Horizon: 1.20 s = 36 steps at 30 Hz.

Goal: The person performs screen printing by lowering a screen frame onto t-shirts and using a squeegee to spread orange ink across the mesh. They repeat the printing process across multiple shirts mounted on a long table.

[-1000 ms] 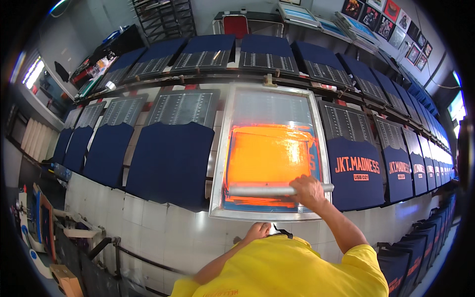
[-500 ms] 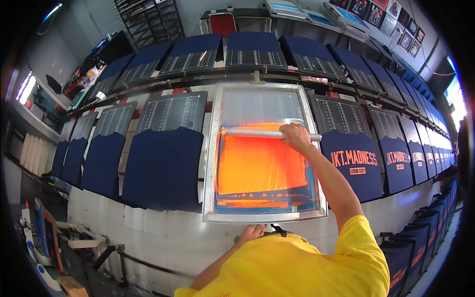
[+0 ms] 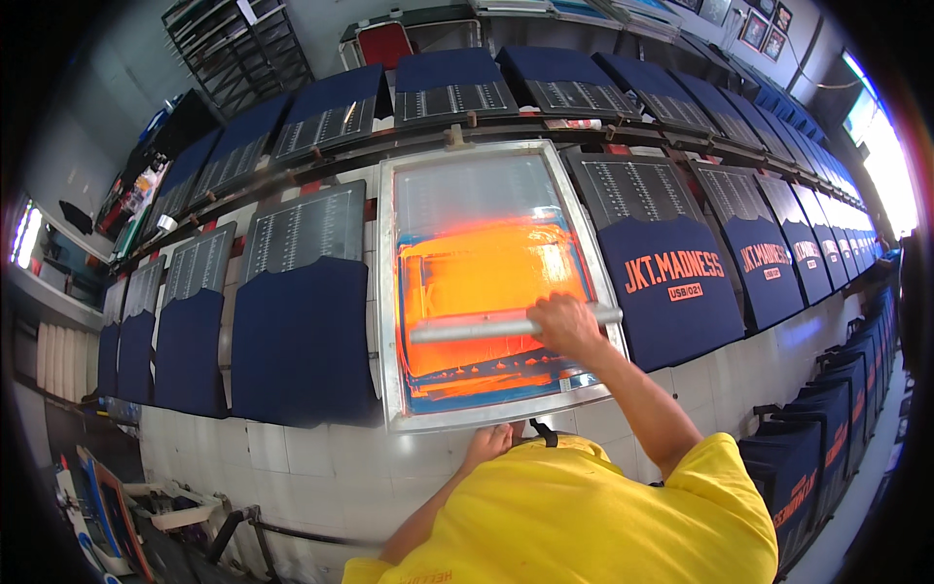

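Note:
My right hand (image 3: 564, 324) is closed around the right part of a silver squeegee bar (image 3: 467, 327). The bar lies across the near half of a screen-printing frame (image 3: 390, 292), over bright orange ink (image 3: 477, 263) spread on the mesh. Beyond the ink is a paler stretch of mesh (image 3: 467, 185). The squeegee's blade is hidden. Just below the frame's near edge is my left hand (image 3: 489, 444), its fingers curled together; whatever they may hold is hidden. The board under the frame is also out of sight.
To the left, a plain navy shirt (image 3: 302, 346) covers a dark pallet (image 3: 304, 229). A navy shirt with an orange print (image 3: 671, 316) lies to the right. More shirts on pallets fill the far row, behind a rail (image 3: 331, 158). Printed shirts (image 3: 793, 453) hang at the lower right.
My right hand has pulled the squeegee toward me, from the far edge of the ink to its near part. My left hand stays near the frame's near edge. The view has shifted and tilted.

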Tool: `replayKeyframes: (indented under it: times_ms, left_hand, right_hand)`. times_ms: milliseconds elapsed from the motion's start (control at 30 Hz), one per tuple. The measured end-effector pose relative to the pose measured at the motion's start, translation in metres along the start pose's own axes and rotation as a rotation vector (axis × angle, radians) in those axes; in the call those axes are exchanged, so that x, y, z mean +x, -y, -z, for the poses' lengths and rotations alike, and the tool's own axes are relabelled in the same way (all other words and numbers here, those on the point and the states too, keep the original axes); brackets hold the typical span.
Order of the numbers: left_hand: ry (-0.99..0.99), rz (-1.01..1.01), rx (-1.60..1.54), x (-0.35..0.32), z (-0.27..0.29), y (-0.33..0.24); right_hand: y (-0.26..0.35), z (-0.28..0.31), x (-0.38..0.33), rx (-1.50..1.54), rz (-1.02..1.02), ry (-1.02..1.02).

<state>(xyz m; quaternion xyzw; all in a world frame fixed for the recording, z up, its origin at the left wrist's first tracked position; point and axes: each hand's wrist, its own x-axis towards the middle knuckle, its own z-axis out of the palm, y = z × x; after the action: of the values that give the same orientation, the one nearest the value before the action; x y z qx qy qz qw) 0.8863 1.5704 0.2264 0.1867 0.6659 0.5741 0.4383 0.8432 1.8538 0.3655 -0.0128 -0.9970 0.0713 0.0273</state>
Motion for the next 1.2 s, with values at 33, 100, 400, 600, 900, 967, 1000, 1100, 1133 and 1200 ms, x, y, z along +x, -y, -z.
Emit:
replayKeyframes:
  times_ms: [33, 100, 400, 600, 900, 967, 1000, 1100, 1133, 1200]
  left_hand:
    - [-0.007, 0.001, -0.024, -0.001, -0.001, -0.004]
    - [0.009, 0.001, -0.035, -0.003, 0.000, -0.010]
    - [0.110, 0.179, -0.249, 0.006, 0.006, 0.012]
    - [0.117, 0.224, -0.137, -0.002, 0.006, -0.018]
    - [0.327, 0.193, -0.038, -0.012, 0.036, -0.023]
    - [0.337, 0.199, 0.108, -0.024, 0.049, -0.030]
    - [0.326, 0.207, 0.227, -0.035, 0.057, -0.041]
    - [0.272, 0.291, 0.360, -0.072, 0.095, -0.091]
    - [0.228, 0.223, 0.279, -0.077, 0.119, -0.084]
    - [-0.030, 0.156, 0.149, -0.077, 0.147, -0.093]
  right_hand:
    - [0.013, 0.004, -0.019, -0.012, 0.008, -0.017]
    - [0.033, -0.008, -0.057, -0.046, 0.043, -0.114]
    - [0.067, -0.030, -0.115, -0.003, 0.024, -0.131]
    - [0.072, -0.045, -0.130, 0.062, -0.011, -0.140]
    - [0.067, -0.023, -0.129, 0.244, -0.048, -0.219]
    - [0.049, -0.023, -0.132, 0.350, -0.102, -0.420]
    - [0.032, -0.026, -0.132, 0.373, -0.198, -0.492]
    - [-0.011, -0.024, -0.136, 0.357, -0.496, -0.566]
    - [-0.023, -0.030, -0.141, 0.381, -0.565, -0.545]
    - [-0.046, -0.053, -0.149, 0.427, -0.707, -0.503]
